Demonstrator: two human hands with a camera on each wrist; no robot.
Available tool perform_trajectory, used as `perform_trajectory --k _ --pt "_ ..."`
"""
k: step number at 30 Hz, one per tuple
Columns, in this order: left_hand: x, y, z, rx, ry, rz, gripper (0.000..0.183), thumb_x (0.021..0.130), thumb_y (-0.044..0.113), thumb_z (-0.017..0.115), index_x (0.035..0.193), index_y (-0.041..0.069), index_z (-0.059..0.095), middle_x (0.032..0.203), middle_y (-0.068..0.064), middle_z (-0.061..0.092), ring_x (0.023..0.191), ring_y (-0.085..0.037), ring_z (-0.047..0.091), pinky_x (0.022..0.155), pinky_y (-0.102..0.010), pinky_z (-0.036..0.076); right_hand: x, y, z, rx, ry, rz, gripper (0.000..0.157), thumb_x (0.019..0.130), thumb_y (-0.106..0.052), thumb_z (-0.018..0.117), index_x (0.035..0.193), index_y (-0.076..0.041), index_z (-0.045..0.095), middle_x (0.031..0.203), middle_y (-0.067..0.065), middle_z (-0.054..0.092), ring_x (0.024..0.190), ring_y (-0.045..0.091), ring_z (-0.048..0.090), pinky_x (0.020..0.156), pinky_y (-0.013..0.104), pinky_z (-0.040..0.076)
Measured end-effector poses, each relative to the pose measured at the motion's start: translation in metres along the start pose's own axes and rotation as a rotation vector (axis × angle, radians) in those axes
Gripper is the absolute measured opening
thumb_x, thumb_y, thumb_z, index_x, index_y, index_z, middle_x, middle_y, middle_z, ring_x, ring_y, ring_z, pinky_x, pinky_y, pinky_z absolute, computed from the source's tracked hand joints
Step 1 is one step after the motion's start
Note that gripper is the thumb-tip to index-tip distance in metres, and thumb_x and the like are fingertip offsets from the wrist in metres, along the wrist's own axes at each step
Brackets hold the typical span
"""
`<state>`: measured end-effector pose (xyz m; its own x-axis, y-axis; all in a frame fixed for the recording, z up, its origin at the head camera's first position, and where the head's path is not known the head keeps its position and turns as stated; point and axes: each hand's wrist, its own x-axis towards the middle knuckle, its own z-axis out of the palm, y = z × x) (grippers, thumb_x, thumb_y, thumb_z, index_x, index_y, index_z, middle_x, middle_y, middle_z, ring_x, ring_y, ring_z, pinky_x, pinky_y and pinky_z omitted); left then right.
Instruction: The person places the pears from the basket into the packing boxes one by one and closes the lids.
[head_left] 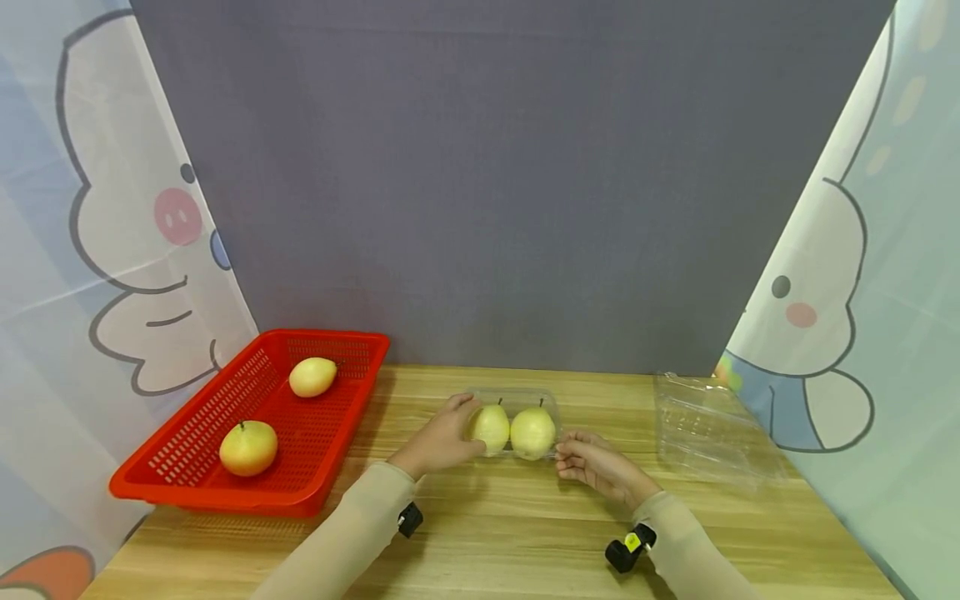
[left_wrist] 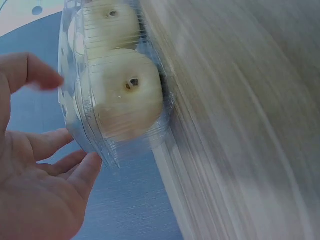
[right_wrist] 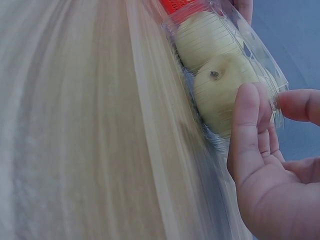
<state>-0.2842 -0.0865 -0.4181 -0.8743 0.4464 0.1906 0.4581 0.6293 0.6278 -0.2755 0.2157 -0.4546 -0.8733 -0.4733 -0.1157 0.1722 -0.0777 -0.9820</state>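
Right of the red basket [head_left: 296, 433], a clear plastic box [head_left: 513, 398] lies lengthwise across the wooden bench [head_left: 540, 533], its two pears [head_left: 532, 433] pointing stems away from the person. The left hand [head_left: 442, 435], fingers loosely extended, touches the end nearest the basket; the right hand [head_left: 603, 472] pinches the opposite end. Only the wrist views show the pears' undersides. A grey curtain [head_left: 510, 183] hangs behind the basket.

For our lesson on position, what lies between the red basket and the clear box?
The left hand and some wooden tabletop, in the head view.
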Motion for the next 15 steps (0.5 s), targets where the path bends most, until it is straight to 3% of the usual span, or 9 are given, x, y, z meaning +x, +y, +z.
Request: perform_trajectory --k 5,15 --pt "0.0006 0.0043 0.0002 0.017 0.004 -0.003 0.076 0.085 0.024 0.074 0.147 -0.006 0.043 0.155 -0.026 0.028 0.136 -0.043 0.041 0.106 -0.054 0.04 0.0006 -0.0006 0.0004 0.005 0.005 -0.001 0.016 0.102 -0.008 0.052 0.112 0.002 0.045 0.097 0.008 0.057 0.083 0.013 0.062 0.079 0.025 0.056" --pt "0.0007 0.0054 -0.0018 0.014 -0.02 -0.018 0.076 0.087 0.024 0.077 0.147 -0.007 0.042 0.156 -0.027 0.028 0.14 -0.042 0.035 0.107 -0.053 0.039 0.0014 0.0014 -0.0008 -0.011 0.019 0.008 0.02 0.101 -0.01 0.053 0.114 0.003 0.044 0.1 0.009 0.056 0.084 0.014 0.062 0.08 0.026 0.056"
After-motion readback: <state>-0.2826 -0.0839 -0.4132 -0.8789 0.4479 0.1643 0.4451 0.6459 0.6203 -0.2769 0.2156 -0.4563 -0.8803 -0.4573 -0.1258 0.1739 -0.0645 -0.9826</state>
